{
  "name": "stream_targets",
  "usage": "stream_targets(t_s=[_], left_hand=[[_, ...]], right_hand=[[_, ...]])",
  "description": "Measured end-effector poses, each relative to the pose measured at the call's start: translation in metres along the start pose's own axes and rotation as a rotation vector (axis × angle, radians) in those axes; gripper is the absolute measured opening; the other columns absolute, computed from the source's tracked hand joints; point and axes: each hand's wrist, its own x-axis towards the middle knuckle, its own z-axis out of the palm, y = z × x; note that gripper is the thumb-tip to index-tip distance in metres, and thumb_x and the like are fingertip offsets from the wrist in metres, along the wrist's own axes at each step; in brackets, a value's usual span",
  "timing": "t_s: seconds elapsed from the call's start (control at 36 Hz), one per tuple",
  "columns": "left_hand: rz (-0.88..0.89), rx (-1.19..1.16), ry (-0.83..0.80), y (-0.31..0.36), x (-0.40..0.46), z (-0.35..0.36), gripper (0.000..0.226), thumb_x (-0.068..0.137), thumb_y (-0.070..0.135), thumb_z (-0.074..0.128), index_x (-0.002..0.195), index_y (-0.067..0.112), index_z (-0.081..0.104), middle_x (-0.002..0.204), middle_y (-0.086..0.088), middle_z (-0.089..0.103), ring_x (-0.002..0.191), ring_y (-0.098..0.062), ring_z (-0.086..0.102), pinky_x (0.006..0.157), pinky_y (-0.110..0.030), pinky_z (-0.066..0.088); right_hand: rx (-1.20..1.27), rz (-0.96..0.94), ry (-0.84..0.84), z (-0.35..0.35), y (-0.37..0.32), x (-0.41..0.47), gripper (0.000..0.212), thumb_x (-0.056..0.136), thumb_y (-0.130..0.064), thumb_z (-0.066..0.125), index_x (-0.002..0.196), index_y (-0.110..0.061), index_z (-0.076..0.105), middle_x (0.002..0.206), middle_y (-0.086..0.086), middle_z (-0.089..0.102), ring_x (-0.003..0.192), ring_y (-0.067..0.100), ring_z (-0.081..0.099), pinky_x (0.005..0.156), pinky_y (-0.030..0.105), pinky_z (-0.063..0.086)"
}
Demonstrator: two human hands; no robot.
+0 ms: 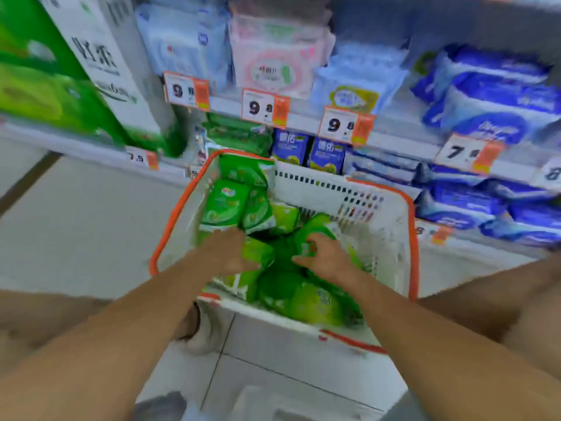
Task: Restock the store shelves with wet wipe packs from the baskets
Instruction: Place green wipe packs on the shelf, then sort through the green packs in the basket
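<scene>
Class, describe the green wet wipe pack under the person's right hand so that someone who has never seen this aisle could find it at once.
Start at the white basket with the orange rim on the floor before the shelves. Among its green packs, find the wet wipe pack right of centre. Unlike its neighbours, it lies under the fingers of the right hand.

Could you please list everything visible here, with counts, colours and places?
basket: one, white with orange rim, on the floor before the shelves
wet wipe packs: many, green, piled in the basket
shelf packs: many, blue, right shelves
pink pack: one, upper shelf
price tags: several, white and orange, shelf edges
boxes: green and white, left shelf
hands: left hand and right hand, both on packs in the basket
</scene>
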Motion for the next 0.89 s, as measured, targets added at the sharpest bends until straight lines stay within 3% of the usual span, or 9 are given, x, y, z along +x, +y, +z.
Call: stream_targets(t_s=[0.11,0.17,0.25,0.36,0.47,0.64,0.72,0.81,0.89], left_hand=[[-0.018,0.022,0.046,0.004,-0.018,0.043,0.117,0.072,0.063,0.075,0.158,0.016,0.01,0.164,-0.003,0.014,0.148,-0.038,0.01,0.116,-0.052,0.028],[-0.024,0.015,0.029,0.018,-0.024,0.038,0.113,0.073,0.051,0.08,0.157,0.019,0.012,0.163,-0.001,0.014,0.148,-0.041,0.01,0.112,-0.056,0.033],[0.018,0.078,0.036,0.04,-0.029,0.029,0.099,0.079,0.033,0.079,0.155,0.024,0.017,0.16,0.0,0.022,0.145,-0.038,0.018,0.106,-0.059,0.038],[0.013,0.129,0.092,0.045,-0.03,0.038,0.092,0.084,0.019,0.074,0.155,0.029,0.017,0.158,0.001,0.023,0.145,-0.035,0.019,0.103,-0.061,0.038],[0.014,0.069,0.11,0.038,-0.031,0.039,0.088,0.085,0.023,0.073,0.155,0.029,0.02,0.159,0.0,0.022,0.146,-0.033,0.019,0.104,-0.058,0.039],[-0.039,-0.063,0.273,0.026,-0.04,0.037,0.065,0.085,0.025,0.072,0.141,0.016,0.041,0.14,-0.013,0.038,0.126,-0.034,0.039,0.095,-0.043,0.044],[-0.02,-0.218,0.306,0.024,-0.043,0.035,0.056,0.085,0.024,0.073,0.134,0.014,0.049,0.133,-0.012,0.043,0.124,-0.032,0.042,0.095,-0.041,0.042],[-0.048,-0.31,0.329,0.024,-0.041,0.035,0.052,0.086,0.026,0.072,0.133,0.014,0.052,0.132,-0.012,0.045,0.124,-0.033,0.043,0.1,-0.041,0.04],[-0.077,-0.417,0.37,0.025,-0.037,0.036,0.045,0.085,0.027,0.072,0.126,0.015,0.058,0.127,-0.013,0.05,0.116,-0.033,0.051,0.094,-0.039,0.046]], right_hand=[[0.038,0.101,-0.183,0.012,0.008,-0.014,0.092,0.077,-0.062,0.074,0.151,-0.019,0.04,0.153,0.006,0.045,0.135,0.026,0.048,0.109,0.034,0.04],[0.138,0.106,-0.299,0.009,0.01,-0.022,0.098,0.074,-0.068,0.074,0.153,-0.023,0.036,0.156,0.003,0.04,0.138,0.025,0.044,0.114,0.038,0.037],[0.016,0.024,-0.525,0.001,0.0,-0.03,0.1,0.073,-0.071,0.072,0.153,-0.025,0.034,0.159,0.0,0.035,0.143,0.023,0.037,0.118,0.039,0.031],[-0.173,-0.076,-0.512,0.011,-0.027,-0.027,0.106,0.067,-0.063,0.081,0.153,-0.022,0.035,0.154,0.001,0.042,0.137,0.023,0.045,0.112,0.037,0.04],[-0.32,-0.168,-0.448,0.022,-0.041,-0.021,0.089,0.071,-0.041,0.086,0.147,-0.023,0.045,0.143,0.002,0.054,0.124,0.025,0.055,0.102,0.037,0.049],[-0.205,-0.152,-0.32,-0.006,-0.025,-0.02,0.067,0.082,-0.03,0.079,0.143,-0.024,0.053,0.15,0.006,0.048,0.134,0.027,0.047,0.111,0.038,0.039],[-0.21,-0.168,-0.136,-0.028,-0.011,-0.014,0.043,0.085,-0.029,0.077,0.126,-0.017,0.069,0.132,0.006,0.065,0.119,0.024,0.06,0.104,0.033,0.044],[-0.329,-0.219,-0.064,-0.036,-0.01,-0.014,0.016,0.087,-0.03,0.076,0.092,-0.015,0.078,0.085,0.003,0.072,0.082,0.022,0.068,0.083,0.034,0.054],[-0.447,-0.24,0.007,-0.027,-0.01,-0.017,0.033,0.092,-0.029,0.069,0.066,-0.009,0.067,0.064,0.01,0.062,0.061,0.024,0.059,0.057,0.027,0.041]])
